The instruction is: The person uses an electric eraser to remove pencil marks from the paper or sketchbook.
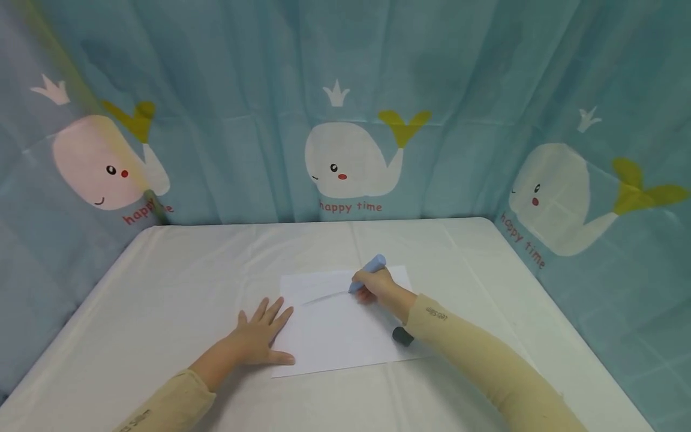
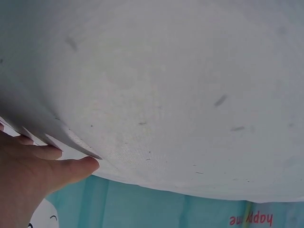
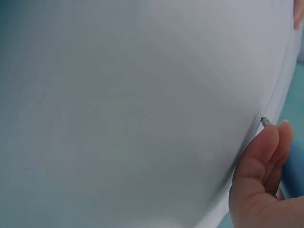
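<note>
A sheet of white paper (image 1: pixel 335 339) lies on the table, with a faint grey line running across its upper part. My right hand (image 1: pixel 378 284) pinches a thick blue marker (image 1: pixel 374 264), its tip at the right end of that line. In the right wrist view, thumb and finger of the right hand (image 3: pixel 261 175) close round the blue marker (image 3: pixel 294 166) near its tip. My left hand (image 1: pixel 259 336) rests spread at the paper's left edge, fingers apart. The left wrist view shows the left hand (image 2: pixel 38 175) with its fingers extended.
A dark cap (image 1: pixel 402 336) lies on the lower right of the paper, beside the right forearm. White cloth covers the table (image 1: pixel 178 270). Blue curtains (image 1: pixel 243 120) with printed whales stand behind and on both sides.
</note>
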Motion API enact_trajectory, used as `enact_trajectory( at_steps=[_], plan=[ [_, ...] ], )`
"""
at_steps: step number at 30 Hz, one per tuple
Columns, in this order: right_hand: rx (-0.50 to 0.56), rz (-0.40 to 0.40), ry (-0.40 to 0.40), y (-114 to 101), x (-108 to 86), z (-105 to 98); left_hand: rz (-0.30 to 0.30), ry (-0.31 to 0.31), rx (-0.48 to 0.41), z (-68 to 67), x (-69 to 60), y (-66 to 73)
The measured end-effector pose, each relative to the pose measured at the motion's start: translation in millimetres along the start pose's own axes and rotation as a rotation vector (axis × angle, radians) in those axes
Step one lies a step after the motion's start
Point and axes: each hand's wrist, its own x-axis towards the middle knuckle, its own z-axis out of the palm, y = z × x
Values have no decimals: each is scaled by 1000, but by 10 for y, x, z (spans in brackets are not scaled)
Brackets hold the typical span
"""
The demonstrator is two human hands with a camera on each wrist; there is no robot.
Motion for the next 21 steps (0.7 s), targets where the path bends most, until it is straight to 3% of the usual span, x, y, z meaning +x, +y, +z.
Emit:
enact_trajectory(
  at_steps=[21],
  plan=[
    [-16,-21,-34,9,-27,13,4,-2,-1,-21,-17,13]
  ],
)
